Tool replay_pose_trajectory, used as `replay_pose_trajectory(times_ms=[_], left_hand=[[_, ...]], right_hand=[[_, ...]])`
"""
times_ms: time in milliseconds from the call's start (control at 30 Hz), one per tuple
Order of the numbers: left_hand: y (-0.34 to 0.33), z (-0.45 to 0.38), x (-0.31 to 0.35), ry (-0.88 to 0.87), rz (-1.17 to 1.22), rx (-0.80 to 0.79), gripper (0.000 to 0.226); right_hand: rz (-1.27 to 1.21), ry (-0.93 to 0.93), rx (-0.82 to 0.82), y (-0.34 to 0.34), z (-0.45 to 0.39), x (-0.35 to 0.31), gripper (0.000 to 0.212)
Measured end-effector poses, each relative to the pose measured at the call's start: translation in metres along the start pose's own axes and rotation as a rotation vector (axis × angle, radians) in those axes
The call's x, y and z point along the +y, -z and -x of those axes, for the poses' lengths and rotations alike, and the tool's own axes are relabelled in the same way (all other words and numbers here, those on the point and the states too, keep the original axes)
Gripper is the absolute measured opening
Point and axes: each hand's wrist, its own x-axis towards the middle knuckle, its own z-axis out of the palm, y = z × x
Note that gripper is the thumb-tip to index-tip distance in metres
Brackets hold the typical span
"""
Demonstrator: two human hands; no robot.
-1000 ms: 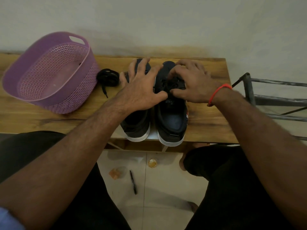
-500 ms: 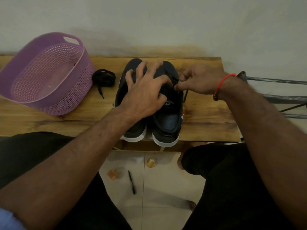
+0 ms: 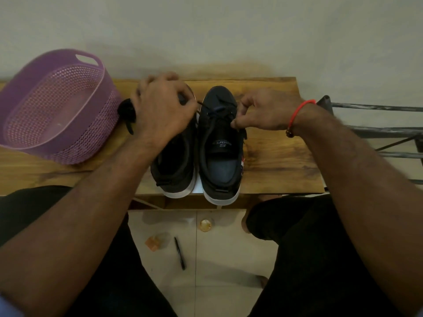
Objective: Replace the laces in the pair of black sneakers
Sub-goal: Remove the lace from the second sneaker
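Two black sneakers with white soles stand side by side on the wooden table (image 3: 274,161), heels toward me. The right sneaker (image 3: 220,147) shows its tongue and a black lace (image 3: 215,113) across the eyelets. My right hand (image 3: 263,113) pinches one end of that lace at the shoe's right side. My left hand (image 3: 162,106) hovers over the toe of the left sneaker (image 3: 175,165) and pinches the lace's other end, pulled out to the left. A bundled black lace (image 3: 127,110) lies on the table, partly hidden behind my left hand.
A purple perforated basket (image 3: 57,106) lies tilted at the table's left. A dark metal rack (image 3: 375,129) stands to the right of the table. On the tiled floor below lie a pen (image 3: 179,252), a small orange piece (image 3: 152,243) and a round cap (image 3: 205,224).
My left hand has lifted off the right sneaker and moved left, drawing a lace end with it. My right hand has stayed at the shoe's right side, still pinching the lace.
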Motion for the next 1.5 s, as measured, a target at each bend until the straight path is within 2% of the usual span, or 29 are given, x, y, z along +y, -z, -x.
replay_pose_trajectory(times_ms=[100,167,233,300,367,467,633,700,767,867,933,1133,1233,1333,1433,1500], left_hand=[[0.003,-0.001,-0.008,0.022,0.065,-0.041,0.025],[-0.002,0.009,0.000,-0.118,0.075,-0.056,0.036],[-0.011,0.021,0.010,-0.271,0.002,-0.087,0.032],[-0.023,0.030,0.016,-0.344,-0.120,-0.128,0.031],[-0.032,0.035,0.018,-0.336,-0.184,-0.139,0.030],[-0.029,0.029,0.021,-0.329,-0.131,-0.095,0.021],[-0.003,0.002,-0.007,-0.014,-0.118,0.032,0.024],[-0.001,-0.001,-0.015,0.002,-0.102,0.013,0.035],[-0.002,0.007,-0.007,-0.112,-0.049,-0.009,0.039],[-0.017,0.026,0.013,-0.320,-0.129,-0.061,0.028],[-0.029,0.034,0.020,-0.337,-0.167,-0.112,0.029],[-0.034,0.032,0.023,-0.283,-0.141,-0.094,0.020],[-0.016,0.015,0.011,-0.126,-0.084,0.031,0.017],[0.002,-0.001,-0.013,0.049,-0.122,0.140,0.018],[0.010,-0.007,-0.030,0.162,-0.163,0.140,0.023],[0.008,-0.005,-0.035,0.158,-0.211,0.102,0.032]], right_hand=[[-0.016,0.003,-0.002,-0.001,-0.001,-0.001,0.018],[-0.013,0.004,-0.001,-0.001,-0.001,-0.002,0.017],[-0.005,0.008,-0.002,-0.001,-0.002,-0.003,0.016],[-0.004,0.010,0.002,-0.003,-0.002,-0.003,0.015],[-0.001,0.010,0.009,-0.004,-0.003,-0.003,0.014],[0.001,0.006,0.012,-0.004,-0.004,-0.001,0.016],[0.002,0.000,-0.007,-0.003,-0.004,0.000,0.018],[-0.009,0.007,-0.014,-0.003,-0.004,-0.001,0.018],[-0.002,0.017,-0.014,-0.003,-0.005,-0.002,0.017],[0.013,0.011,-0.009,-0.003,-0.006,-0.002,0.016],[0.003,0.011,0.004,-0.003,-0.007,0.000,0.015],[0.004,0.016,0.003,-0.006,-0.005,0.005,0.016],[0.001,0.015,0.002,-0.004,-0.006,0.005,0.017],[0.000,0.021,-0.008,-0.005,-0.007,0.003,0.017],[0.004,0.021,-0.010,-0.004,-0.007,0.002,0.016],[0.007,0.019,-0.007,-0.004,-0.007,0.001,0.016]])
